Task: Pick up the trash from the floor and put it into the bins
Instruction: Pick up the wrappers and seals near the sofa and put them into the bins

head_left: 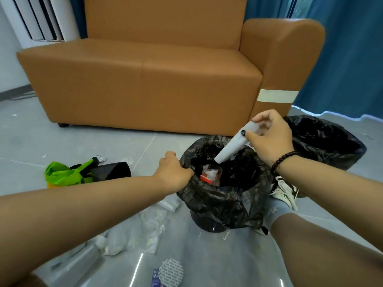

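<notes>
Two bins lined with black bags stand on the grey tiled floor (116, 141) before a tan sofa (145, 79). The right hand (269, 135) pinches a white tube (232, 146) between thumb and fingertips, holding it tilted with its lower end just over the mouth of the near bin (223, 204). The left hand (174, 172) grips that bin's bag at its left rim, fingers curled over the edge. Inside lie crumpled wrappers, one red and white. The far bin (327, 141) sits behind the right wrist, which wears a dark bead bracelet (284, 160). On the floor remain a green bag (66, 175), clear plastic wrappers (145, 230) and a round foil lid (171, 272).
</notes>
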